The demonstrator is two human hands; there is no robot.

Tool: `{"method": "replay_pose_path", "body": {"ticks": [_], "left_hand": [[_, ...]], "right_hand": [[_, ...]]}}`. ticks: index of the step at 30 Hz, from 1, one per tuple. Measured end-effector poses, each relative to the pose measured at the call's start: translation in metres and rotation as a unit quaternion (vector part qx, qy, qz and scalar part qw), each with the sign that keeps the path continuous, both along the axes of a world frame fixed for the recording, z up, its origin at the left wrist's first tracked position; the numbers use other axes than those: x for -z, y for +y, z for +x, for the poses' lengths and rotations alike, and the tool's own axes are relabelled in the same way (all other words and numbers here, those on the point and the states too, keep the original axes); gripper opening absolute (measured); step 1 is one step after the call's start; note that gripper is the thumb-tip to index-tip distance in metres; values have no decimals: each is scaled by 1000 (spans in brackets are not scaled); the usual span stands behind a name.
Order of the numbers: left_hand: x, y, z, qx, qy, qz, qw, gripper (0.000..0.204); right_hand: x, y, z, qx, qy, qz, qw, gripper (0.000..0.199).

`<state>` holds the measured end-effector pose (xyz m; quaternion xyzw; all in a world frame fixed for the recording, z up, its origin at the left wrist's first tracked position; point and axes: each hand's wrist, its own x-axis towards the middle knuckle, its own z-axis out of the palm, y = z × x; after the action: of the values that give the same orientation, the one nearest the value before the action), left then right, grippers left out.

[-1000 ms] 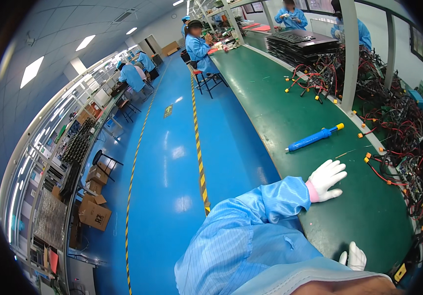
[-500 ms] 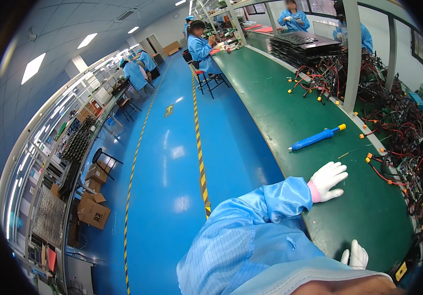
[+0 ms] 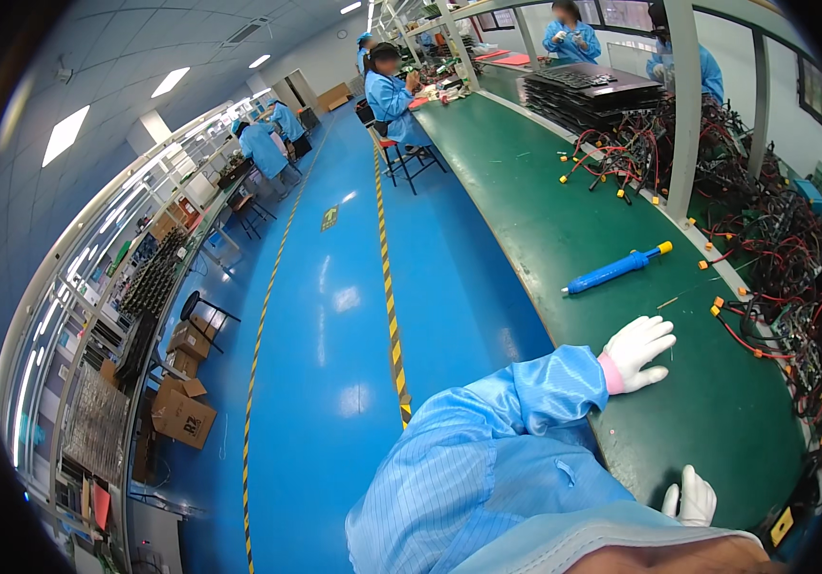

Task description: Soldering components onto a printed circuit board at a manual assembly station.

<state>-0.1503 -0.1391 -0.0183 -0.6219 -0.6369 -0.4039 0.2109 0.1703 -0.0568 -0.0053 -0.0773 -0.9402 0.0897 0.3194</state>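
My left hand (image 3: 637, 354), in a white glove with a pink cuff, lies palm down on the green bench top (image 3: 526, 206), fingers stretched out and holding nothing. Just beyond it rests a blue desoldering pump (image 3: 616, 271) with a yellow knob at its right end, apart from the fingers. Low in the view, my right hand (image 3: 694, 499), also white-gloved, rests at the near part of the bench with thumb and fingers apart. Part of that hand is hidden behind my clothing. No object shows in it.
Along the right side lies a long heap of circuit boards with red and black wires (image 3: 793, 258) and yellow connectors. A stack of black panels (image 3: 592, 91) stands farther back, beside a white post (image 3: 683, 124). A co-worker (image 3: 390, 96) sits at the bench's far left edge.
Both my hands and the desoldering pump stay where they were. Co-workers in the background have shifted posture slightly.
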Motion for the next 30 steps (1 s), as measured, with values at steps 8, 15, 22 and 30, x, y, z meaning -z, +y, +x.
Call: {"method": "replay_pose_path", "body": {"ticks": [8,15,22,30], "left_hand": [[0,-3,1,-2,-3,-22,1000,54],[-3,-10,5,10,7,9,1000,55],[-8,-2,104,326,-456,-75,825,59],[-24,16,106,156,-371,-196,894,14]], "right_hand": [[-42,-20,-5,3,-41,-8,999,51],[-4,-6,5,14,-8,-60,998,50],[-38,-53,-41,-48,204,-546,811,57],[-29,-60,-80,-126,237,-573,774,65]]}}
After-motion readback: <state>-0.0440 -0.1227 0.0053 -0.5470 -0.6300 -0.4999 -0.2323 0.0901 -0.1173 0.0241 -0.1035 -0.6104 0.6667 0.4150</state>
